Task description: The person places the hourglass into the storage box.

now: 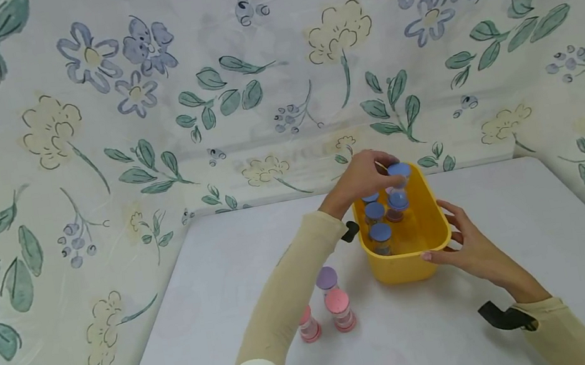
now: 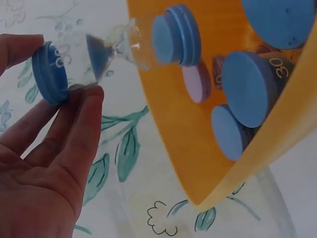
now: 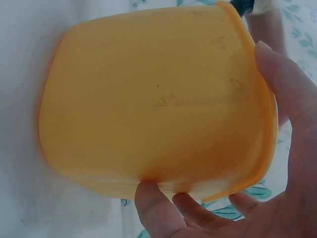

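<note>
Fingers of the left hand (image 1: 363, 179): pinching one end cap of a clear sand timer with round blue caps and blue sand (image 2: 101, 53). Fingers of the right hand (image 1: 469, 247): curled against the outer wall of a yellow plastic tub (image 1: 404, 268), thumb on its rim.

Surface: white tabletop (image 1: 535, 209), smooth. Room: white backdrop printed with blue and yellow flowers and green leaves (image 1: 273, 53), rising behind the table and along both sides.

Held timer: over the far part of the tub; long axis near upright, slightly tilted, free end pointing down. Whether that end touches anything cannot be told.

Tub: upright, long axis running away from the person. Contents include blue-capped timers (image 1: 381, 237) along the left wall.

On the tabletop, left of the tub and nearer the person: one purple-capped timer (image 1: 326, 278), two pink-capped timers (image 1: 340, 309), standing upright.
</note>
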Tool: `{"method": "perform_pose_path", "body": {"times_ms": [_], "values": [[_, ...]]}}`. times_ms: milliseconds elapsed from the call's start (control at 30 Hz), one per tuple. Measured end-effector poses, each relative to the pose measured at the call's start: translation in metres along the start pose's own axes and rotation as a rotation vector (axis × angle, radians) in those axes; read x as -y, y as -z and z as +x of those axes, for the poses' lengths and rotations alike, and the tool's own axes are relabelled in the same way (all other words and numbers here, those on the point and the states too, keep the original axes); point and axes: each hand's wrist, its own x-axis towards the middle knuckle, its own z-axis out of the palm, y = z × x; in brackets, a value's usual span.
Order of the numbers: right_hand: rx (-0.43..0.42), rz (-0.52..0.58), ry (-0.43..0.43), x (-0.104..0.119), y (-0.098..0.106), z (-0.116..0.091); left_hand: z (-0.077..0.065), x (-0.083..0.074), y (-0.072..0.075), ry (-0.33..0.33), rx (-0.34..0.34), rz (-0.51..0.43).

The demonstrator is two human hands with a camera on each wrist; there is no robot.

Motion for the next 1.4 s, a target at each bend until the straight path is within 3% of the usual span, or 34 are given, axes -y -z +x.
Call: {"method": "perform_pose_path", "body": {"times_ms": [167, 400, 500, 733, 900, 1400], "values": [[0.001, 0.0, 0.003, 0.0, 0.0, 0.0, 0.003, -0.002, -0.006, 0.015, 0.041, 0.091], [-0.001, 0.001, 0.011, 0.001, 0.001, -0.001, 0.007, -0.002, -0.014, 0.067, 0.108, 0.111], [-0.003, 0.001, 0.01, 0.002, 0.001, -0.001, 0.009, -0.002, -0.016, 0.076, 0.12, 0.152], [-0.005, -0.002, 0.009, 0.002, 0.0, -0.001, 0.012, -0.005, -0.023, 0.168, 0.151, 0.295], [-0.002, -0.005, 0.009, 0.001, 0.001, -0.001, 0.014, -0.005, -0.026, 0.192, 0.171, 0.342], [-0.002, 0.004, 0.02, 0.001, 0.001, -0.001, 0.02, -0.006, -0.036, 0.205, 0.222, 0.547]]}}
